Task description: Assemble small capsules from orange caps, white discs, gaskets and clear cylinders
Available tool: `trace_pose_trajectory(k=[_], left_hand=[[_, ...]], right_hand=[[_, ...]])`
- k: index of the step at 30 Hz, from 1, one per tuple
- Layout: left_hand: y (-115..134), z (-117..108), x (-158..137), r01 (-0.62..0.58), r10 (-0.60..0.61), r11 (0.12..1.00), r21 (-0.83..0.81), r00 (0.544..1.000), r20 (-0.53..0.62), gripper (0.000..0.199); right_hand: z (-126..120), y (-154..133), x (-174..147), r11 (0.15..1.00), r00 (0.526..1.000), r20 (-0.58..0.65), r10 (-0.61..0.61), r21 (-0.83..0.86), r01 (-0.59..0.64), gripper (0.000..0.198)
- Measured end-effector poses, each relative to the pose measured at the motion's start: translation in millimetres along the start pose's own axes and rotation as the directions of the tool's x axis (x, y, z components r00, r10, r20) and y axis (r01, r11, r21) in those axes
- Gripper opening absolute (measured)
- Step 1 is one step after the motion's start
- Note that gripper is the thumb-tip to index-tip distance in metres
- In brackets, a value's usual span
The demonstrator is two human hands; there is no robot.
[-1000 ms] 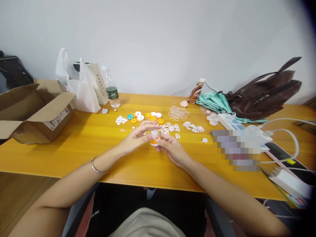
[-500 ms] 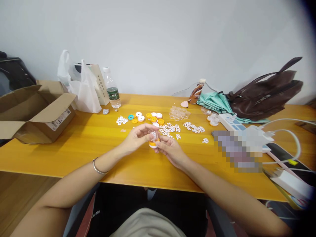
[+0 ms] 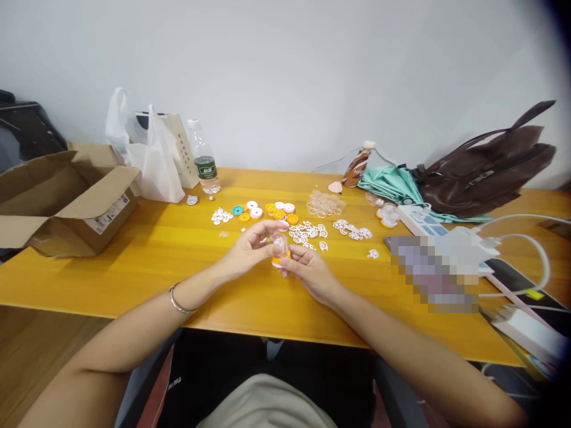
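Between my hands is a small clear plastic dome with an orange and white round base [image 3: 281, 259]. My left hand [image 3: 255, 246] closes its thumb and fingers on the clear upper part. My right hand [image 3: 307, 270] pinches the orange base from the other side. White figures seem to show inside the dome, partly hidden by fingers. Just beyond my hands lie flat white cut-out pieces [image 3: 307, 233], orange and white round bases [image 3: 279, 209] and several clear domes [image 3: 325, 204].
An open cardboard box [image 3: 84, 208], a white plastic bag [image 3: 156, 166] and a water bottle [image 3: 206, 166] stand at the left. On the right are a coffee drink bottle [image 3: 358, 164], a teal umbrella [image 3: 392, 185], a brown leather bag [image 3: 482, 172], a power strip [image 3: 422, 221] and a blurred-out phone [image 3: 423, 270].
The left fingers have shifted over the top of the clear dome. My right hand keeps its hold on the base, and the view has moved slightly.
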State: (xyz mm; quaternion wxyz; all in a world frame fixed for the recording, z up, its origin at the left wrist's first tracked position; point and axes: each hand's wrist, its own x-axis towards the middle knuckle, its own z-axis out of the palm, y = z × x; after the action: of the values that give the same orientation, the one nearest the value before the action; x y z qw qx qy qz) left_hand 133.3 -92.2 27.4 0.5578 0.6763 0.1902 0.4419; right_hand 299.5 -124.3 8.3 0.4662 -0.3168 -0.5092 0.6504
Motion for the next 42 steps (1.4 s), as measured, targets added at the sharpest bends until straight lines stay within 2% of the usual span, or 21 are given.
trace_pose_trajectory(k=[4, 8, 12, 16, 20, 21, 25, 27, 29, 32, 33, 36, 37, 40, 42], left_hand=[[-0.8, 1.1, 0.1, 0.099, -0.081, 0.982, -0.163, 0.990, 0.114, 0.045], [-2.7, 3.0, 0.0, 0.011, -0.011, 0.994, -0.107, 1.000, 0.006, 0.049], [-4.6, 3.7, 0.5, 0.116, -0.094, 0.965, -0.235, 0.990, 0.105, 0.050], [-5.7, 4.7, 0.1, -0.012, 0.013, 0.969, -0.248, 1.000, 0.002, 0.049], [-4.9, 4.8, -0.5, 0.086, -0.067, 0.954, -0.288, 0.995, 0.077, 0.047], [-5.8, 4.7, -0.2, 0.084, -0.069, 0.957, -0.279, 0.996, 0.065, 0.046], [-13.6, 5.2, 2.6, -0.094, 0.075, 0.982, -0.165, 0.990, -0.116, 0.055], [-14.7, 5.7, 3.1, -0.147, 0.126, 0.979, -0.139, 0.981, -0.148, 0.057], [-11.9, 6.0, 2.0, -0.115, 0.102, 0.982, -0.147, 0.990, -0.096, 0.048], [-6.3, 5.6, -0.7, 0.018, -0.009, 0.979, -0.203, 0.999, 0.043, 0.041], [-5.7, 5.4, -1.3, 0.020, -0.012, 0.978, -0.207, 0.999, 0.043, 0.042], [-7.7, 4.6, -1.5, -0.079, 0.071, 0.986, -0.144, 0.996, -0.057, 0.043], [-8.8, 4.4, -1.2, -0.079, 0.072, 0.987, -0.142, 0.996, -0.054, 0.045], [-10.5, 3.8, -0.2, 0.025, -0.017, 0.977, -0.211, 0.999, 0.038, 0.045], [-10.2, 3.8, 0.1, 0.006, -0.005, 0.979, -0.202, 1.000, 0.006, 0.046]], right_hand=[[-0.7, 0.6, 0.0, 1.000, 1.000, -0.007, -0.013, 0.000, 0.013, 0.021], [0.7, 0.2, -0.2, 0.999, 0.999, -0.009, -0.038, -0.014, 0.038, 0.018], [2.7, -1.0, -0.7, 0.998, 0.999, -0.011, -0.050, -0.032, 0.049, 0.019], [2.5, -1.5, -0.9, 0.998, 0.998, -0.034, -0.047, -0.048, 0.045, 0.022], [1.2, -0.2, -0.4, 0.997, 0.997, -0.049, -0.055, -0.056, 0.052, 0.022], [1.0, 0.4, -0.1, 0.997, 0.997, -0.060, -0.056, -0.054, 0.053, 0.024], [1.2, 2.6, 0.8, 0.999, 0.995, -0.089, -0.050, -0.014, 0.049, 0.030], [1.4, 3.0, 0.9, 0.999, 0.995, -0.088, -0.044, -0.008, 0.044, 0.031], [1.4, 2.9, 0.8, 0.999, 0.996, -0.077, -0.036, -0.006, 0.035, 0.031], [1.5, 2.2, 0.4, 1.000, 0.998, -0.059, -0.031, -0.002, 0.031, 0.029], [1.6, 2.0, 0.3, 1.000, 0.998, -0.061, -0.031, -0.003, 0.031, 0.029], [2.1, 1.3, 0.0, 1.000, 0.997, -0.068, -0.026, 0.000, 0.026, 0.028], [2.3, 1.1, -0.1, 1.000, 0.997, -0.070, -0.026, 0.004, 0.026, 0.029], [2.3, 0.6, 0.0, 0.999, 0.996, -0.081, -0.035, 0.000, 0.035, 0.029], [2.0, 0.7, 0.2, 0.999, 0.996, -0.083, -0.033, -0.011, 0.032, 0.028]])
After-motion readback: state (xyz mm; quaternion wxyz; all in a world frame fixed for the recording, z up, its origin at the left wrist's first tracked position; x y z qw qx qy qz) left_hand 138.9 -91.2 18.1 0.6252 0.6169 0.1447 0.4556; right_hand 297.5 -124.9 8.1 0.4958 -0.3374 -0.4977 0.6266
